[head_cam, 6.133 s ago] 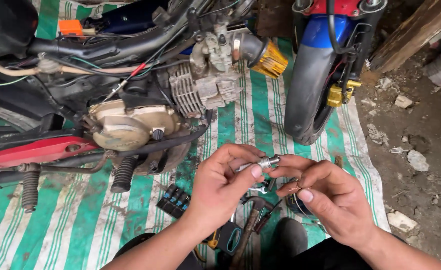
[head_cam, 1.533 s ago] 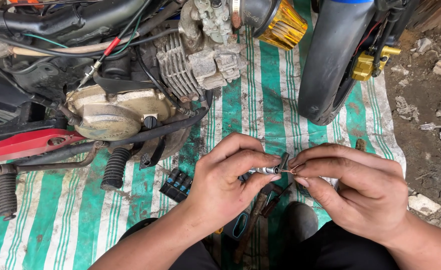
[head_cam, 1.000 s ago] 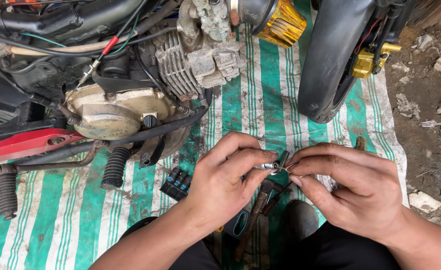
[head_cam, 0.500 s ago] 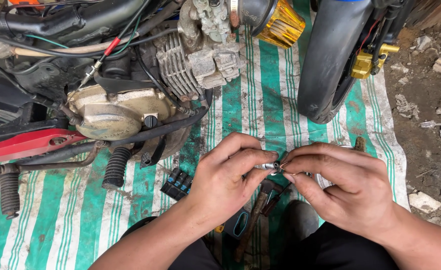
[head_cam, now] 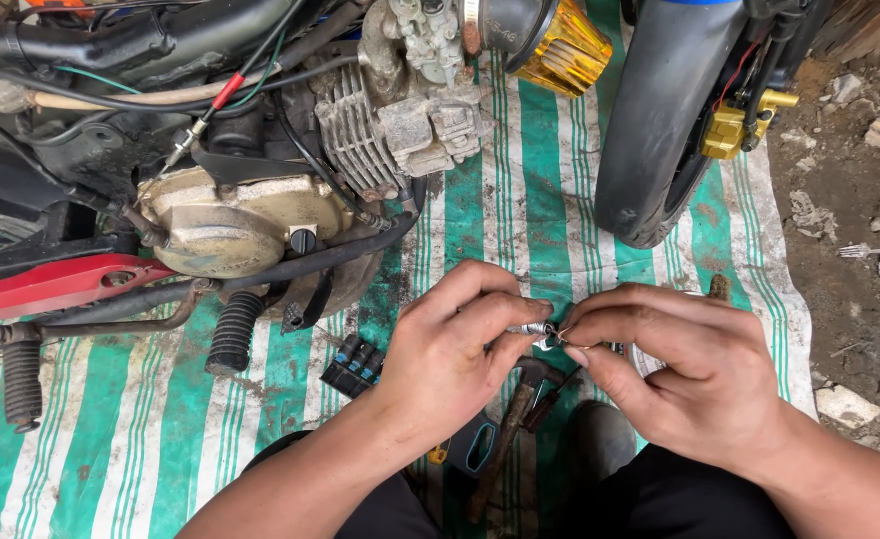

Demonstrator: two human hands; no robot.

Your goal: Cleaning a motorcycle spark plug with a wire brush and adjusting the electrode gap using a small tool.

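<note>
Striped green-and-white tarp (head_cam: 111,439) is covering the ground and carrying everything. Both hands are meeting over its near edge, close to the middle. Left hand (head_cam: 450,354) is pinching a small silver part (head_cam: 536,328) between thumb and forefinger, fingers pressed tight on it. Right hand (head_cam: 694,364) is closing its fingertips onto the same part's other end, thumb and forefinger pinching; what sits between them is too small to tell.

Since six seconds ago the hands are working lower and tighter together, and the part is now mostly hidden between the fingertips instead of standing clear. Over the last second and a half the grip is barely changing, only small shifts at the right fingertips. Judgement: fine fitting work on the part is going on, not a pick-up or put-down.

Engine (head_cam: 230,225) is lying at the tarp's far left, finned cylinder (head_cam: 360,140) beside it. Tyre (head_cam: 660,120) is standing toward the far right edge. Black bit holder (head_cam: 352,364) is lying just left of the left wrist. Hammer (head_cam: 505,439) is lying under the hands.
</note>
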